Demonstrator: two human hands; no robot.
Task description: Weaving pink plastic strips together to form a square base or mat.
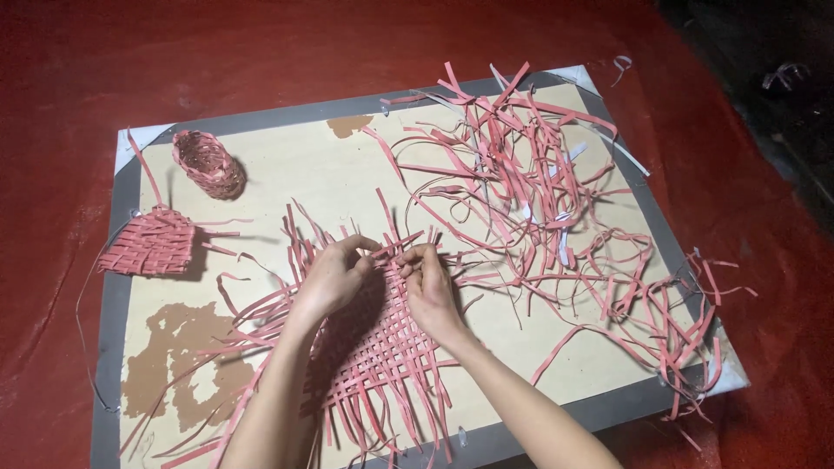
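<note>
Floor covering (pixel 52 69), red and wrinkled, fills the frame edge to edge. On it lies a rectangular beige board (pixel 287 174) with a grey border, its surface worn to brown patches at lower left. Across the upper right of the board sprawls a loose tangle of red strips (pixel 539 191), some spilling past the right edge. At lower centre sits the woven mat (pixel 382 347), a flat lattice of red strips with loose ends fanning out on every side. At the mat's upper edge, the left hand (pixel 330 278) pinches a strip end between thumb and fingers, and the right hand (pixel 430 291), just beside it, is closed on a strip likewise. At the left edge of the board rests a smaller flat woven piece (pixel 149 243), and above it, in the upper left, a small woven basket (pixel 208 163) lies tilted.
</note>
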